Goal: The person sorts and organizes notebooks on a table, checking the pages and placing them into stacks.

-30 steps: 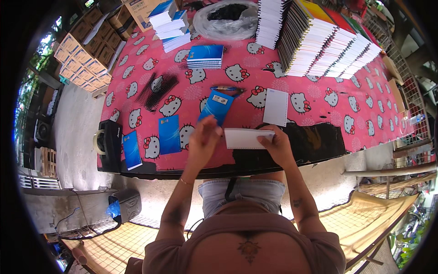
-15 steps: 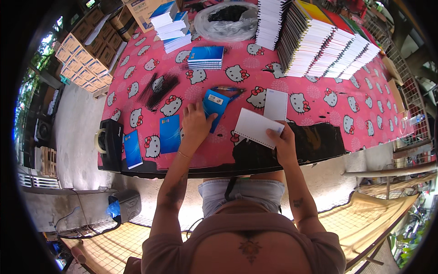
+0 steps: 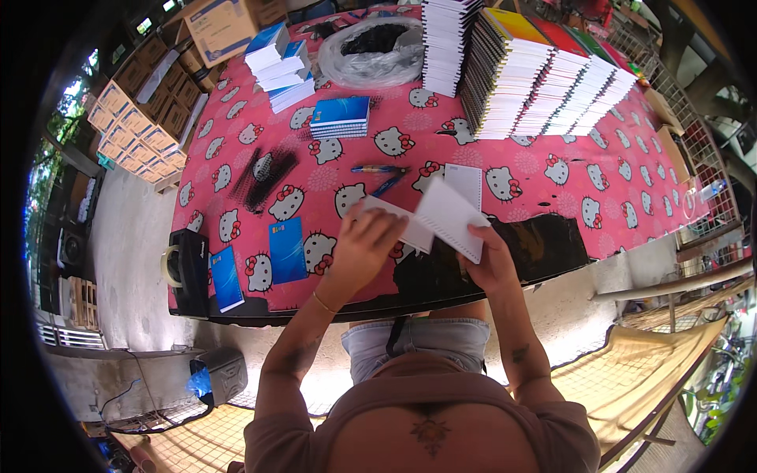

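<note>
My right hand (image 3: 493, 256) grips a white spiral-edged notepad (image 3: 453, 213) by its lower right corner, tilted above the table. My left hand (image 3: 364, 240) has its fingers bent over another white pad (image 3: 414, 233), which reaches partly beneath the raised one; its cover side is out of sight. Behind them a third white pad (image 3: 465, 185) lies flat, partly covered by the held one. Blue-handled pliers (image 3: 386, 183) rest on the cloth beyond my left hand. To the left lie two blue-covered notebooks, one upright (image 3: 287, 249) and one slanted (image 3: 227, 277).
A black tape dispenser (image 3: 188, 272) stands at the table's left edge. Further back are a stack of blue notebooks (image 3: 341, 118), a taller blue pile (image 3: 277, 67), a plastic-wrapped coil (image 3: 371, 54) and tall spiral notebook stacks (image 3: 536, 83). Cartons (image 3: 142, 118) are piled beyond the left side.
The blue notebook under my left hand no longer shows its blue side; that hand now holds a white pad, nearer my right hand. The right hand's pad has swung to a steeper angle.
</note>
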Demonstrator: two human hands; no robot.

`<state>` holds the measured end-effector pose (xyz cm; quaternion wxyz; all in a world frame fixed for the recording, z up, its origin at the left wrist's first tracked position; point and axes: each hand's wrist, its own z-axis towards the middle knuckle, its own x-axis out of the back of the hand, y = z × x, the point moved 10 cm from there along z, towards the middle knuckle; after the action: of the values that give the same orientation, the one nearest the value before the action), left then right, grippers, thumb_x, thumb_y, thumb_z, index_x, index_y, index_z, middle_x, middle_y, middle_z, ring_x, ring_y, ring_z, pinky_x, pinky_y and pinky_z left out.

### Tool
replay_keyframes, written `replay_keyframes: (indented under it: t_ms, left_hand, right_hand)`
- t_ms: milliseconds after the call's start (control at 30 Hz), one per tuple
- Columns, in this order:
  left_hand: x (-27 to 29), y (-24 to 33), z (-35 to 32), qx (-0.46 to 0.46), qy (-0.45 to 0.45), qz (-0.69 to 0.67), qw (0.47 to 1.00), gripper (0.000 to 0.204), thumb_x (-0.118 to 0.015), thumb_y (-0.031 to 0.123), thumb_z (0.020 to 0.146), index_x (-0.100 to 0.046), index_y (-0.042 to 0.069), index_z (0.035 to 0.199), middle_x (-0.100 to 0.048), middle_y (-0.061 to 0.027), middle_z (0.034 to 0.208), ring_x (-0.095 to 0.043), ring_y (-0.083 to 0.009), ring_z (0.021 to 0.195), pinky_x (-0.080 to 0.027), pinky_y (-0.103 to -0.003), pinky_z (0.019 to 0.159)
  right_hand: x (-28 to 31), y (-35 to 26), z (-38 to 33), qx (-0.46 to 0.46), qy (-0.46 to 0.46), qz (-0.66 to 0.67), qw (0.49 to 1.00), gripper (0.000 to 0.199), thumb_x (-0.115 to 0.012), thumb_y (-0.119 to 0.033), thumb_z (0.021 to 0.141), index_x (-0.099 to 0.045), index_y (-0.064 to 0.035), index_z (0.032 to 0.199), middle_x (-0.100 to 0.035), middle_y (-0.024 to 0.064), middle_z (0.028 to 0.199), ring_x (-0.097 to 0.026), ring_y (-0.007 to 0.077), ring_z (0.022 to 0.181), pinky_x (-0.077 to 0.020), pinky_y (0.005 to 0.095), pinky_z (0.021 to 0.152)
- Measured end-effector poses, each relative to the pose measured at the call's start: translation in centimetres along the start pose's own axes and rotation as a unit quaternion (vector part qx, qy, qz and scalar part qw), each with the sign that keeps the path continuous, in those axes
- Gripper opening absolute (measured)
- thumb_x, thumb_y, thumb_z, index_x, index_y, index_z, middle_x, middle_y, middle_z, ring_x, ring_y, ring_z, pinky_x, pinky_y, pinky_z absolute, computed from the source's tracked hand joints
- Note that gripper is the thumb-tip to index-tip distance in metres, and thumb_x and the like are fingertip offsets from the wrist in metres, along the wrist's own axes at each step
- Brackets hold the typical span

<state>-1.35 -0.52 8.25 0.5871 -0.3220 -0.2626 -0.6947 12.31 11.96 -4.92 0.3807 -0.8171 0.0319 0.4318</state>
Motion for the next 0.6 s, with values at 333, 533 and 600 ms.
replay_keyframes:
  t_ms: [333, 533, 600]
  left_hand:
    - [1.4, 2.6, -0.4, -0.039, 0.043, -0.020, 0.998, 0.027, -0.067, 0.007, 0.077, -0.063, 0.011, 0.104, -0.055, -0.0080, 0.102, -0.056, -0.0282, 0.101, -0.046, -0.045, 0.091]
    - [0.8, -1.7, 0.8, 0.070, -0.039, -0.142, 0.987, 0.025, -0.074, 0.004, 0.073, -0.063, 0.009, 0.094, -0.062, -0.0077, 0.101, -0.061, -0.0287, 0.090, -0.048, -0.044, 0.084]
    - [-0.5, -2.6, 0.3, 0.100, -0.086, -0.178, 0.975, 0.028, -0.075, 0.004, 0.074, -0.063, 0.008, 0.099, -0.062, -0.0088, 0.099, -0.062, -0.0303, 0.089, -0.050, -0.043, 0.082]
  right_hand:
    - [-1.9, 3.7, -0.4, -0.035, -0.030, -0.111, 0.993, 0.033, -0.064, -0.012, 0.089, -0.055, -0.0036, 0.119, -0.065, 0.0055, 0.102, -0.065, 0.0146, 0.087, -0.0532, 0.0276, 0.063]
    - [-3.0, -2.1, -1.8, 0.243, 0.051, -0.222, 0.943, 0.058, -0.064, -0.022, 0.094, -0.039, -0.0007, 0.142, -0.056, 0.0105, 0.126, -0.055, 0.0187, 0.115, -0.0430, 0.0326, 0.100]
    - [-6.0, -1.8, -1.7, 0.278, -0.098, -0.336, 0.895, 0.062, -0.066, -0.022, 0.094, -0.035, -0.0017, 0.144, -0.055, 0.0098, 0.124, -0.051, 0.0187, 0.118, -0.0384, 0.0333, 0.104]
